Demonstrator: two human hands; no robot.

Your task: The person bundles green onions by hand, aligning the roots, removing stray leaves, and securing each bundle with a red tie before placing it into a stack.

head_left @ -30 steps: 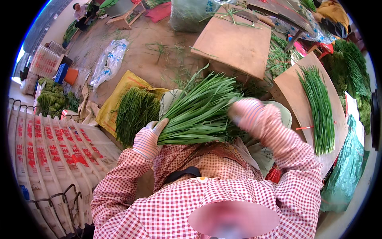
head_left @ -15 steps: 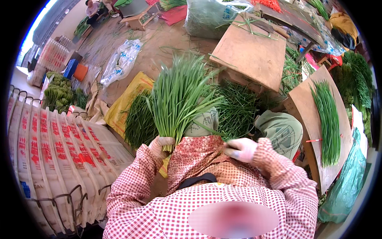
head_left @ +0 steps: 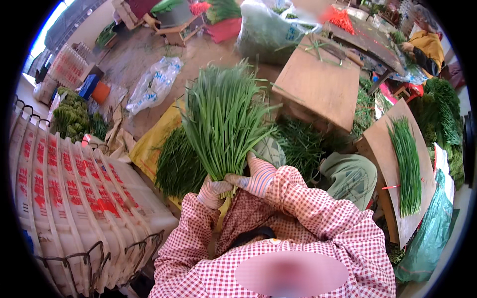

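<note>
A large bunch of green garlic chives [head_left: 223, 119] stands upright above my lap, leaves fanned out on top. Low around its stems closes my left hand [head_left: 213, 192], in a striped glove. My right hand [head_left: 256, 178], gloved too, presses in from the right, its fingers closed on the stem bases beside the left hand. The cut stem ends show just below the fingers. Loose chives [head_left: 298, 141] lie in a dark heap beyond my knees. More chives [head_left: 176, 161] rest on a yellow sack [head_left: 146, 144] at the left.
A board-topped stool [head_left: 320, 82] stands ahead. To the right, a tied chive bundle [head_left: 405, 166] lies on a tilted board [head_left: 375, 139]. White crates with red markings [head_left: 74, 193] fill the near left. A plastic bag [head_left: 155, 84] lies on the floor.
My right hand has moved left from my lap to the stem bases and closed on them. The bunch stays in my left hand. The view has shifted slightly.
</note>
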